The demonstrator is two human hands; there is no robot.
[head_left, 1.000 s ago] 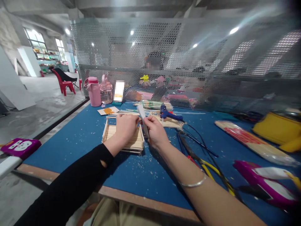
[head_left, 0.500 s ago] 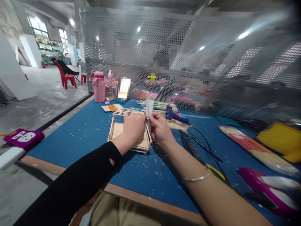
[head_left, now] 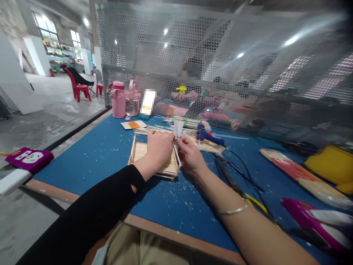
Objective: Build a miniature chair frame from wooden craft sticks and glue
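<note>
A small rectangular frame of thin wooden sticks point(head_left: 139, 150), with a slatted floor, is on the blue tabletop. My left hand point(head_left: 162, 144) reaches across it, closed at its far right corner; the fingertips are hidden, so what they grip cannot be seen. At the same corner my right hand point(head_left: 191, 154) is closed in a pinch at the lower end of a thin white strip point(head_left: 178, 127), which looks like paper and stands up between both hands. Just right of them rests a blue glue gun point(head_left: 209, 135) with a dark cord.
Loose sticks point(head_left: 149, 129) and a card point(head_left: 133, 125) lie behind the frame. A pink jug point(head_left: 118, 101) stands at the back left. Yellow-handled pliers point(head_left: 255, 202), a packet of sticks point(head_left: 300, 176) and a purple-white power strip point(head_left: 314, 224) are rightward. A perforated metal screen point(head_left: 154, 55) borders the far edge.
The whole view has shifted slightly. Both hands stay at the frame's corner with the white strip between them; no clear change in their hold shows.
</note>
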